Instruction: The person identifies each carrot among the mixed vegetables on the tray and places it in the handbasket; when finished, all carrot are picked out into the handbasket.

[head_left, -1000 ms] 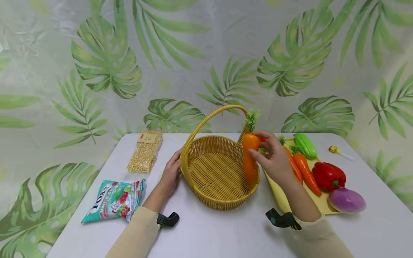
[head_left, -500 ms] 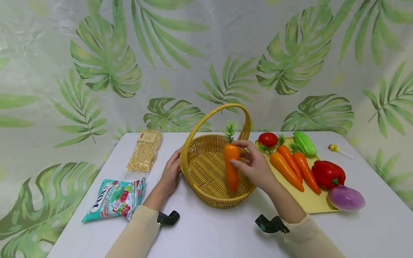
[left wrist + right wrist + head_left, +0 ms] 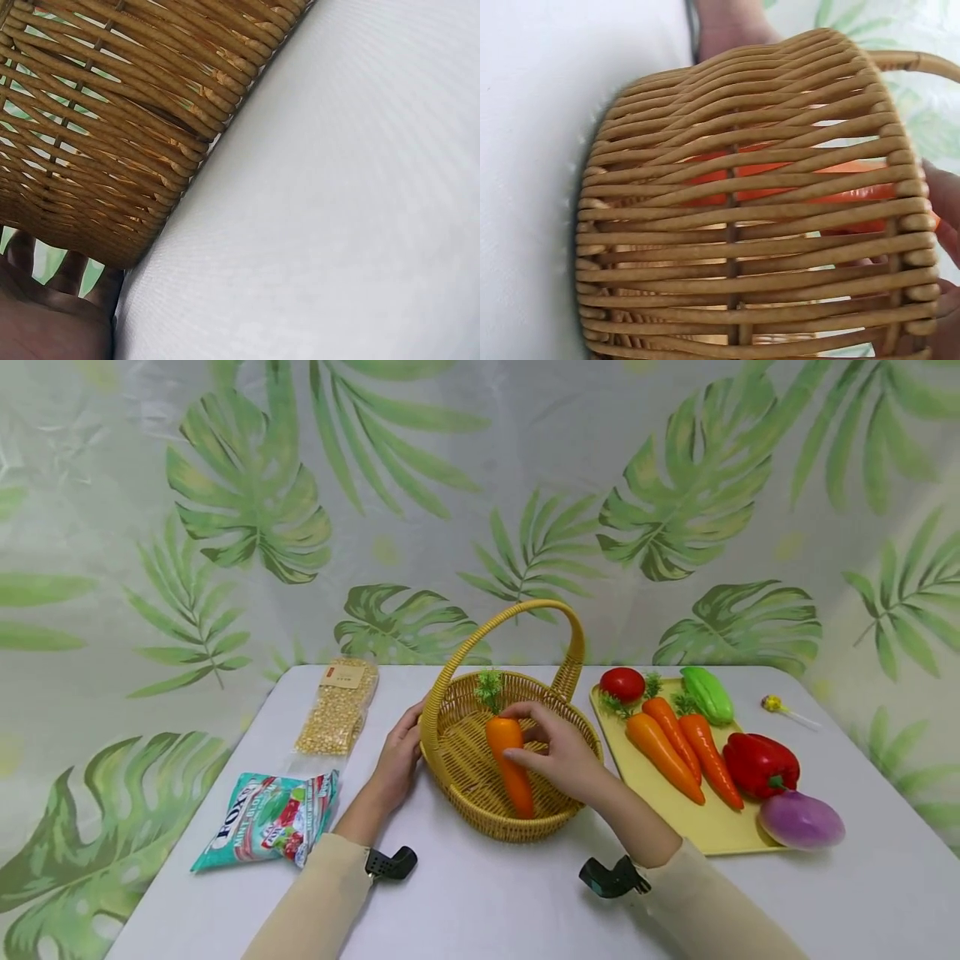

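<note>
Basket (image 3: 487,821): left grip (image 3: 397,762) touching | carrot (image 3: 512,777) partly inside: right grip (image 3: 557,753) pinching

You're at a staged desk (image 3: 480,906) set, kind of room unclear
Ahead of you, a leaf-printed sheet (image 3: 420,527) fills the view behind the white desk, hiding whether this is home, lab or studio. The glossy, toy-like vegetables (image 3: 663,756) set out on a yellow tray (image 3: 720,837) and the black cameras (image 3: 392,864) on your wrists suggest a recording setup.

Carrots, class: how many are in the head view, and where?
4: one carrot inside the basket; the left carrot, middle carrot and right carrot on the yellow tray.
</note>
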`<state>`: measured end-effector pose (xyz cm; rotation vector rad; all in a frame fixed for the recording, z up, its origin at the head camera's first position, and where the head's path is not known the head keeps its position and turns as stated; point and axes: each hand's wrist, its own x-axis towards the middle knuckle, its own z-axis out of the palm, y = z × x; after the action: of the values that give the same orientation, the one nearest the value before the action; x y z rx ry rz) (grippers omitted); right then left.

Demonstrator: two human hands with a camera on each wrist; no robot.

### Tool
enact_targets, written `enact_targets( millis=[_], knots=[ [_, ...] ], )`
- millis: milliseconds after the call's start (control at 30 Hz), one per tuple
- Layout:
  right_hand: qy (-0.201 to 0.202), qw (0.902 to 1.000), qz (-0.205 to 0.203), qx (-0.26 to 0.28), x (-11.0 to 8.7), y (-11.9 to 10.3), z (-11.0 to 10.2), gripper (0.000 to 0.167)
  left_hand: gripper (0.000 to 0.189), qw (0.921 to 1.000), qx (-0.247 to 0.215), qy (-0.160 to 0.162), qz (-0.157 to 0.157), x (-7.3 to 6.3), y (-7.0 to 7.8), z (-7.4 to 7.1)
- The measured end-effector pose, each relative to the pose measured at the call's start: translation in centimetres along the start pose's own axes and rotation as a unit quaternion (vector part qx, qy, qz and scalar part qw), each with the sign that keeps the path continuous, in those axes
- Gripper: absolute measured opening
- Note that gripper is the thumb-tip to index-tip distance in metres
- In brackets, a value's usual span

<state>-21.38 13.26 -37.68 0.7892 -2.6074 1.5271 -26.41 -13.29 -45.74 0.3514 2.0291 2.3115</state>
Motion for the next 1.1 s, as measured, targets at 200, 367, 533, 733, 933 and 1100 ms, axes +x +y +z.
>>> enact_targets(
  millis=[200, 367, 533, 733, 933, 1100],
  knots=[
    [-0.053, 0.9976, 0.04, -0.017, 0.8, -0.2, 0.5, 0.045, 0.044, 1.0, 0.001, -0.006, 0.006, 0.0, -0.1, -0.1],
    [-0.09, 0.9941, 0.055, -0.025, 1.5, -1.3, 0.5, 0.046, 0.044, 0.9999, 0.002, -0.01, 0.007, 0.2, -0.1, 0.1],
    [-0.141, 0.9861, 0.081, -0.036, 2.7, -2.1, 0.5, 0.04, 0.044, 0.9999, 0.011, -0.003, 0.008, 0.2, 0.0, 0.1],
    [-0.178, 0.9742, 0.135, -0.03, 4.0, -1.8, 0.6, 0.035, 0.044, 0.9999, 0.003, -0.01, 0.004, 0.2, -0.2, 0.0],
    [-0.193, 0.9662, 0.171, -0.006, 5.4, -1.4, 0.9, 0.037, 0.043, 0.9999, 0.01, -0.007, 0.006, 0.1, -0.1, 0.1],
    [-0.208, 0.9578, 0.198, 0.014, 6.3, -1.1, 1.5, 0.036, 0.043, 0.9999, 0.015, -0.006, 0.004, 0.0, 0.2, 0.0]
  ],
)
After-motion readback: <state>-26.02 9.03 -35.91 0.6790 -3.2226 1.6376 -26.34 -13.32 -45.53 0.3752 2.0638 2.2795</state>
